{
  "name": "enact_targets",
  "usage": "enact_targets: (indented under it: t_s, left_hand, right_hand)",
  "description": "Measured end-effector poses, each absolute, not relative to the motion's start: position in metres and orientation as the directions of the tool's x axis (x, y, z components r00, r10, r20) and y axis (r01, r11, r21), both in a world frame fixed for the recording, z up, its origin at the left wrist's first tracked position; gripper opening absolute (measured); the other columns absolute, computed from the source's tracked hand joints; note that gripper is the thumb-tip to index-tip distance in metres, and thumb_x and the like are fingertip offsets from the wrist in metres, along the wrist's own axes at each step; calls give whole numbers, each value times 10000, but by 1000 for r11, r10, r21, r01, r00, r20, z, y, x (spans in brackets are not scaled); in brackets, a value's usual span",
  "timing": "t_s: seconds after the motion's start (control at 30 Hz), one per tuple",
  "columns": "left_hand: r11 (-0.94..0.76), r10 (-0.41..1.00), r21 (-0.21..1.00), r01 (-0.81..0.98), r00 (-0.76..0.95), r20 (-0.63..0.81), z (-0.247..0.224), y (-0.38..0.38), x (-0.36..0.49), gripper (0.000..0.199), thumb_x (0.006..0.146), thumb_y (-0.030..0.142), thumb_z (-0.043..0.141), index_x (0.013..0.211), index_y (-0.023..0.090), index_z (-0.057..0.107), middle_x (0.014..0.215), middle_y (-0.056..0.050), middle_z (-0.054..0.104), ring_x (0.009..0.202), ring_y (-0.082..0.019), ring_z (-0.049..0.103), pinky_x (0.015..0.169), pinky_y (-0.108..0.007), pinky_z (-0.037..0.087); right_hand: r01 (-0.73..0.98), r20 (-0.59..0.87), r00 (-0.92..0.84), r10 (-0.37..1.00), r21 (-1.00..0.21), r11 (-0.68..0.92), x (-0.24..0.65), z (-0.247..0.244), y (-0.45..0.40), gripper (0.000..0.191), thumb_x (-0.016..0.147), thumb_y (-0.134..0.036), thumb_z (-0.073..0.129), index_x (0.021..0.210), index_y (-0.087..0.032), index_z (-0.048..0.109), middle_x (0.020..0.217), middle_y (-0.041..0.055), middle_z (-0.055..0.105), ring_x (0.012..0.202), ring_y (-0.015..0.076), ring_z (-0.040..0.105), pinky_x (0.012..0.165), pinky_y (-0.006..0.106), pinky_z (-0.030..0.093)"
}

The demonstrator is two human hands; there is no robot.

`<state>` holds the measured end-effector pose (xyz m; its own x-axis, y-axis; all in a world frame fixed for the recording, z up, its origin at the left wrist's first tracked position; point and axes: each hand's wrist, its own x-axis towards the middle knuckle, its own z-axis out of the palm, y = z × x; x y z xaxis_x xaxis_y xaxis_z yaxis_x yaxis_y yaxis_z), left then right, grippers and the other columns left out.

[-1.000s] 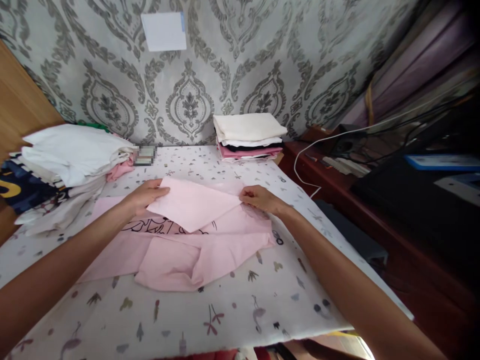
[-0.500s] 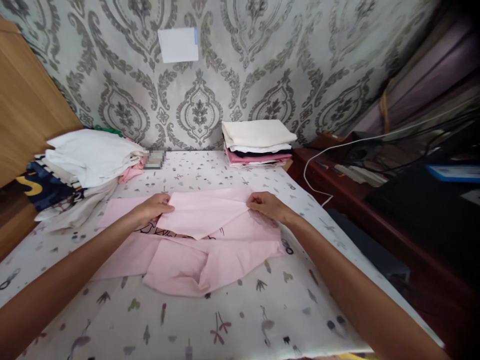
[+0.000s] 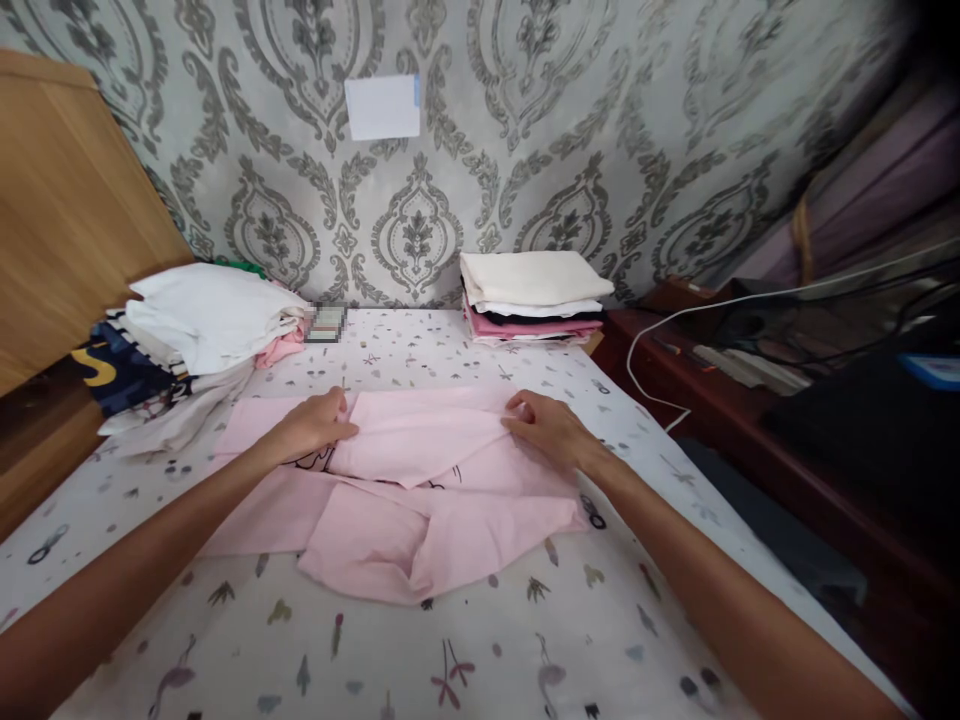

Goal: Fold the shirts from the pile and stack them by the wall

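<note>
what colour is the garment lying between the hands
The garment is pale pink with a black line print, best seen in the head view.

I'm viewing from afar a pale pink garment [image 3: 420,445] that is carrying a black line print. Beneath it, a white sheet [image 3: 390,650] is showing small scattered motifs in mauve, grey and olive. I'm seeing a folded stack [image 3: 536,290] running cream, white, black and deeper pink downward. In the loose pile [image 3: 214,320], white is topping navy cloth [image 3: 131,365] that is bearing a yellow curve. Behind, the wall [image 3: 418,225] is displaying grey damask medallions on silvery ground.
</note>
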<state>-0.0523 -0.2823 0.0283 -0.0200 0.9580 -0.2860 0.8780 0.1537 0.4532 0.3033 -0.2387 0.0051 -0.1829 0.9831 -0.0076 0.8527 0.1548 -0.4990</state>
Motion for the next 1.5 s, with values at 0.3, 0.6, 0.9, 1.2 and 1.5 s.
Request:
enact_targets:
  t_s: [0.3, 0.6, 0.9, 1.2, 1.5]
  left_hand:
    - [-514, 857, 169, 841, 513, 57, 3, -294, -30, 474, 1003, 399, 348, 1379, 140, 476, 1496, -167, 475, 1391, -272, 422, 1135, -409, 332]
    - [-488, 860, 380, 786, 508, 53, -2, -300, -53, 531, 996, 500, 333, 1413, 195, 455, 1556, -142, 421, 1432, -274, 373, 1154, -439, 299]
    - [-756, 633, 249, 605, 773, 43, 10, -405, -15, 179, 927, 387, 575, 952, 212, 605, 965, -45, 634, 901, -231, 558, 800, -356, 423]
    - [-588, 601, 596, 547, 789, -131, 64, -436, 6, 202, 1010, 245, 374, 897, 237, 541, 894, -9, 609, 843, -171, 540, 767, -279, 443]
    - [-233, 813, 792, 564, 560, -159, 77, -408, 8, 258, 971, 459, 426, 869, 248, 533, 705, 19, 555, 617, -147, 490, 553, -259, 387]
  right_hand:
    - [627, 98, -685, 722, -427, 652, 209, 18, -285, 158, 877, -282, 639, 754, -200, 583, 868, 26, 637, 739, 152, 557, 649, 269, 370]
    - [522, 19, -694, 720, -675, 522, 239, 18, -275, 106, 862, -303, 651, 873, -197, 649, 908, 33, 656, 807, 167, 584, 721, 290, 444]
    - [606, -11, -570, 822, -681, 411, 326, 23, -343, 366, 822, -432, 734, 1133, -246, 684, 1174, 68, 670, 1114, 242, 619, 974, 402, 502]
    - [553, 238, -546, 803, -618, 559, 336, -9, -369, 199, 956, -232, 510, 966, -276, 704, 1159, 74, 677, 1105, 213, 636, 940, 428, 548]
    - [545, 171, -345, 923, -764, 345, 331, -10, -365, 194, 935, -335, 519, 1015, -245, 672, 1026, 65, 703, 915, 214, 665, 793, 369, 548]
